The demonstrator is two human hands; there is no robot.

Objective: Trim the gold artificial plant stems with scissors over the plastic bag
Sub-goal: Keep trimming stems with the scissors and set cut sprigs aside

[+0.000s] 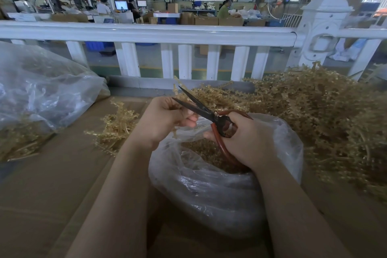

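My left hand (165,119) grips a gold artificial plant stem (175,88) that sticks up past its fingers. My right hand (245,138) holds scissors (201,109) with dark blades and red-brown looped handles. The blades are spread apart and point up-left, beside the left hand's fingers. Both hands hover over an open clear plastic bag (209,190) holding small gold cuttings (201,151).
A big heap of gold stems (314,115) lies to the right, and a smaller bunch (117,125) to the left on the brown cardboard surface (52,184). Another clear bag with gold stems (41,90) sits far left. A white railing (146,33) runs behind.
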